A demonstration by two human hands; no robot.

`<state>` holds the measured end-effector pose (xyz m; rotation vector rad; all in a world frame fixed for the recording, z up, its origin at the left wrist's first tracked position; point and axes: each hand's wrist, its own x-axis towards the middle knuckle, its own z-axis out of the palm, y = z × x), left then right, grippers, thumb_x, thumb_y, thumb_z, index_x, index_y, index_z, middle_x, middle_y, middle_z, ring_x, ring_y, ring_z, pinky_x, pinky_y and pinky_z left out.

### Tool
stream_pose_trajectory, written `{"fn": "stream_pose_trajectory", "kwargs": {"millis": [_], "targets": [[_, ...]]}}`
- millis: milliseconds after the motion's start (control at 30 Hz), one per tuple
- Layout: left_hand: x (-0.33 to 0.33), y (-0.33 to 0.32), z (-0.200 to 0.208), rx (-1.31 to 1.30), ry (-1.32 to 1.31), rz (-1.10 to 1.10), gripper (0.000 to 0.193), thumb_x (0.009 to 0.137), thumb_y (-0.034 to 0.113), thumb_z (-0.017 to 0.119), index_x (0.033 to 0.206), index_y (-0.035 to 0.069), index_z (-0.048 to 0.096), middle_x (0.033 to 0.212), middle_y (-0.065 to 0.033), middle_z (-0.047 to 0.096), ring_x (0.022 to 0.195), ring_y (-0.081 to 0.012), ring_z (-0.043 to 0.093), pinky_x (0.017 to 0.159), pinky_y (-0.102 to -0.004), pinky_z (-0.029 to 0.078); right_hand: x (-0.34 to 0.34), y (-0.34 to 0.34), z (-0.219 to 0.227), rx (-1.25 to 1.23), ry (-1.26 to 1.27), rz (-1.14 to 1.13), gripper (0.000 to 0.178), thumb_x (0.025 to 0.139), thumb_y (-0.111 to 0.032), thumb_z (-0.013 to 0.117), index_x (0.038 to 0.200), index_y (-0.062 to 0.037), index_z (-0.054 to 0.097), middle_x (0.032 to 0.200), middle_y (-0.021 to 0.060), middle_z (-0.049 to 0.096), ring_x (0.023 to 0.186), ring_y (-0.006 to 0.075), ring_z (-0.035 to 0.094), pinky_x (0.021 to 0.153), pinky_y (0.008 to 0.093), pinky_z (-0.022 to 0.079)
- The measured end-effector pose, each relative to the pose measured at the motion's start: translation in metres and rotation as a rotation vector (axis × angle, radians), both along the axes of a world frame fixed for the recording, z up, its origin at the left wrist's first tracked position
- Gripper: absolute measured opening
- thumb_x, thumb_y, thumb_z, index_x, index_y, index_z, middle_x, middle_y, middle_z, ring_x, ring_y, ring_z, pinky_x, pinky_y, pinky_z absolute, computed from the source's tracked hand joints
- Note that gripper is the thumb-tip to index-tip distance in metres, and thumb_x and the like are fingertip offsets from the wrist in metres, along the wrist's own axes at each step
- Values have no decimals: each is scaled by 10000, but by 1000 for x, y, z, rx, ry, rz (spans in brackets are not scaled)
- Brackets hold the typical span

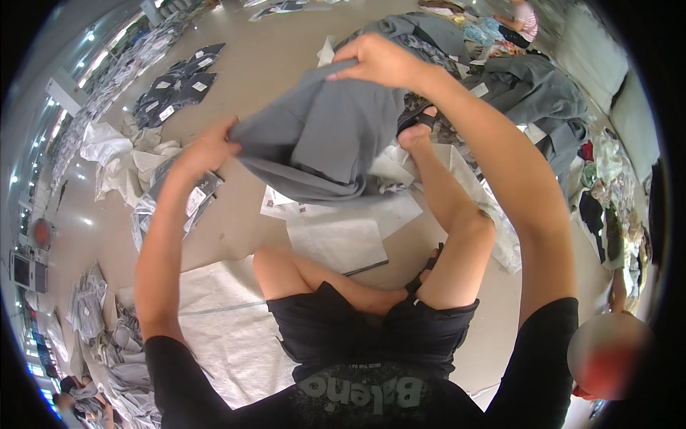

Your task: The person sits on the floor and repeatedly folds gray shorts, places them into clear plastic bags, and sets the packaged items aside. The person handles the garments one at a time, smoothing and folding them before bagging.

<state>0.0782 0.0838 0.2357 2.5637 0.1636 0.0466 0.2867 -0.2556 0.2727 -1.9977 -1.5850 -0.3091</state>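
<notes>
A grey garment (pixel 321 136) hangs spread in the air in front of me, over the floor beyond my knees. Its exact kind I cannot make out; the cloth sags in folds with a dark hollow at its left side. My left hand (pixel 211 150), slightly blurred, pinches its left corner. Higher up, my right hand (pixel 377 61) grips the garment's top right edge between thumb and fingers. Beneath the cloth lie white paper sheets (pixel 336 239), partly covered by it.
Heaped grey garments (pixel 532 89) lie at the far right. Bagged dark garments (pixel 179 86) and crumpled white plastic (pixel 111 146) are to the left. A woven white sack (pixel 229 307) lies beside my legs. Another person (pixel 525 25) sits far right; one more (pixel 611 357) is close at right.
</notes>
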Motion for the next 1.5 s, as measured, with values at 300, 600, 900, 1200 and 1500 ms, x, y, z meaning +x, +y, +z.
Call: {"fn": "stream_pose_trajectory", "kwargs": {"millis": [300, 600, 900, 1200, 1500], "targets": [[0, 37, 20, 315, -140, 98, 308, 986, 190, 698, 1194, -36, 681, 1041, -193, 737, 951, -245, 707, 880, -389, 529, -42, -27, 55, -183, 214, -92, 457, 976, -457, 745, 1020, -2, 763, 889, 54, 720, 801, 117, 598, 783, 331, 502], [-13, 34, 67, -947, -159, -159, 334, 1075, 189, 612, 1338, -15, 643, 1260, -70, 730, 1101, -158, 710, 1014, -344, 563, -57, -58, 87, 132, 217, -322, 486, 941, -484, 777, 1015, -5, 790, 820, 36, 743, 745, 106, 672, 757, 283, 557], [-3, 13, 72, 128, -389, -83, 383, 978, 361, 767, 944, -20, 750, 800, 7, 706, 756, -94, 606, 700, -283, 500, -30, -75, 55, -122, 208, -349, 413, 1005, -420, 723, 1039, -11, 770, 849, -17, 704, 757, 75, 597, 715, 275, 507], [-43, 16, 111, -239, -360, 44, 417, 981, 340, 768, 1132, -48, 745, 983, -101, 771, 883, -142, 725, 790, -296, 589, -47, -84, 74, 142, 455, -145, 398, 1002, -393, 729, 1155, -27, 762, 1009, 19, 759, 961, 79, 691, 832, 274, 570], [-35, 32, 54, 61, -566, 1, 411, 963, 382, 775, 1032, -23, 757, 903, -58, 730, 789, -127, 654, 752, -279, 532, -43, -76, 26, -142, 407, -179, 483, 978, -401, 743, 1301, -45, 691, 1225, 73, 704, 1109, 205, 674, 993, 360, 521]]}}
